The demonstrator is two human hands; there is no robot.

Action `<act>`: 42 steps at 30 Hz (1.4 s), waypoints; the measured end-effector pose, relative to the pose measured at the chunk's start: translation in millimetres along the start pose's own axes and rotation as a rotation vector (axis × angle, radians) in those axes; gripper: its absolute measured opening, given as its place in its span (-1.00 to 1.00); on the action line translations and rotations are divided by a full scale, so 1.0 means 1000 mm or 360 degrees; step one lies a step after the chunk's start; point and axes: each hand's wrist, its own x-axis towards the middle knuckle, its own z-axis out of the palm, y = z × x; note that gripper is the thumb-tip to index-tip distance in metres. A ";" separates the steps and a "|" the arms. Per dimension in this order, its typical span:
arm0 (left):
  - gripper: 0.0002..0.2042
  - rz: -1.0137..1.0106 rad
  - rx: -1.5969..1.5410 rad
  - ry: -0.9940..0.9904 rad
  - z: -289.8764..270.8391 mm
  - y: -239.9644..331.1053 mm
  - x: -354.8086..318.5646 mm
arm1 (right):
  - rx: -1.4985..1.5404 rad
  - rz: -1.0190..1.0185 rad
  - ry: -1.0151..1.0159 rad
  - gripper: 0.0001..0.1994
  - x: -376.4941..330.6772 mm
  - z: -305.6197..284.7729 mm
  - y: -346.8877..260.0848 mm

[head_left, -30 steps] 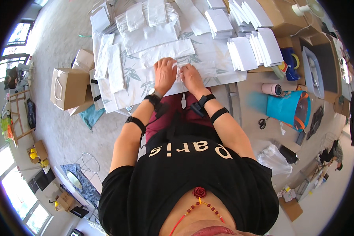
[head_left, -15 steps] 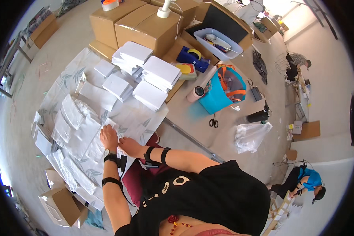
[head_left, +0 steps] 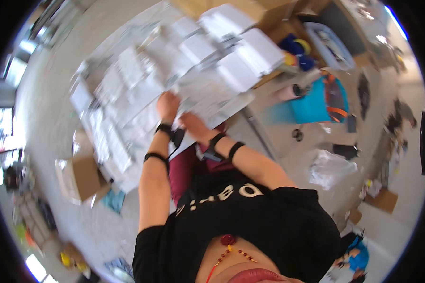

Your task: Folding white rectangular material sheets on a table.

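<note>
My left hand (head_left: 169, 105), fingers curled, lies at the near side of a table among flat white packets. Close to its right, my right hand (head_left: 193, 125) is also closed, over the table's near edge. Motion blur and the hands themselves hide what the fingers hold. White, film-like packets (head_left: 111, 134) lie spread to the left of my hands. Beyond them stand neat stacks of white sheets or cards (head_left: 238, 70), with another white stack (head_left: 197, 48) beside them. A pale patterned cover (head_left: 200, 89) shows between the packets and the stacks.
Right of the table are a turquoise bag (head_left: 311, 101), a pink bottle (head_left: 290, 92), scissors (head_left: 297, 135) and a clear plastic bag (head_left: 333, 170). A blue tray (head_left: 328, 45) sits by cardboard boxes at the back. An open carton (head_left: 80, 177) stands lower left. Another person (head_left: 356, 254) is at lower right.
The whole view has swung, so table and surroundings sit farther right and higher, with more blur. Both hands stay close together at the table's near side, still closed.
</note>
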 end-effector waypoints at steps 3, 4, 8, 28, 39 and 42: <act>-0.80 -0.0073 -0.0275 0.0077 -0.013 -0.003 -0.006 | -0.0043 -0.0046 -0.0071 -0.88 0.000 -0.011 -0.007; -0.81 -0.0165 -0.0443 0.0107 -0.018 -0.014 -0.012 | -0.0093 -0.0046 -0.0113 -0.87 0.001 -0.015 -0.016; -0.79 -0.0382 -0.0741 0.0121 -0.032 -0.020 -0.019 | -0.0137 -0.0102 -0.0112 -0.83 -0.002 -0.022 -0.021; -0.87 -0.0275 -0.1943 0.0983 -0.241 -0.055 -0.136 | -0.0070 -0.0078 -0.0212 -0.81 -0.001 -0.031 -0.032; -0.88 -0.0304 -0.1278 0.0558 -0.144 -0.027 -0.145 | 0.0069 -0.0267 0.0034 -0.80 0.007 -0.051 -0.065; -0.89 -0.0367 -0.1285 0.0479 -0.115 -0.022 -0.152 | 0.0276 -0.0192 0.0049 -0.85 0.014 -0.057 -0.088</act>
